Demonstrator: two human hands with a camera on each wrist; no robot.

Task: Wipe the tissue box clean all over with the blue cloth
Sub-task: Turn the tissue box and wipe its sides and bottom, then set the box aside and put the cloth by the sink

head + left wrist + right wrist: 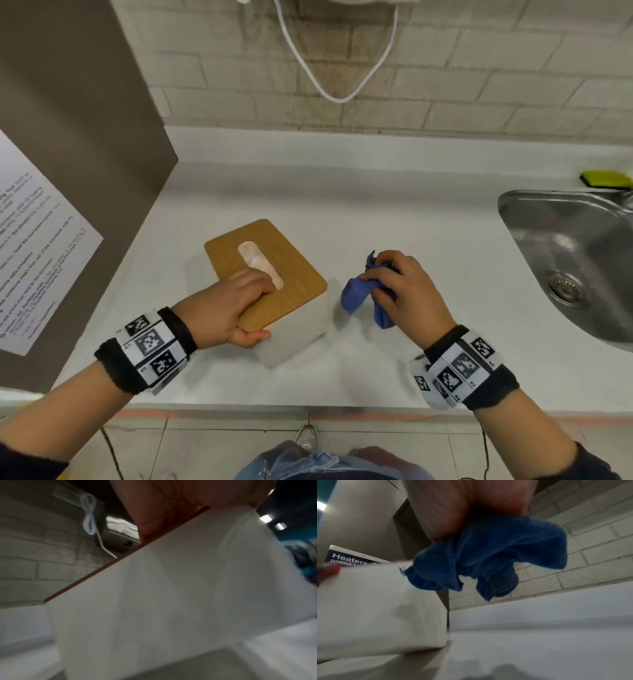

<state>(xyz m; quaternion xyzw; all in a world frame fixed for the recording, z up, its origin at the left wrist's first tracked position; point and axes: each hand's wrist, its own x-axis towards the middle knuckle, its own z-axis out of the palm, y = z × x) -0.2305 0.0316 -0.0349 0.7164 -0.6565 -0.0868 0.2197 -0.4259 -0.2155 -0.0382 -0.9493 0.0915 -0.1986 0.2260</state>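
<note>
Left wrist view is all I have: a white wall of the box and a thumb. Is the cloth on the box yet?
Observer: No. The blue cloth hangs bunched in the right hand, just beside the tissue box.
Operator: And the left hand?
Observer: The left hand grips the box's near end, fingers over the wooden lid.
Operator: What's beyond?
Observer: A steel sink, with a yellow-green sponge behind it.

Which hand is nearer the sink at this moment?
Right. The right hand, bunching the blue cloth, is over the counter between the tissue box and the sink. The left hand grips the box, farther away.
</note>
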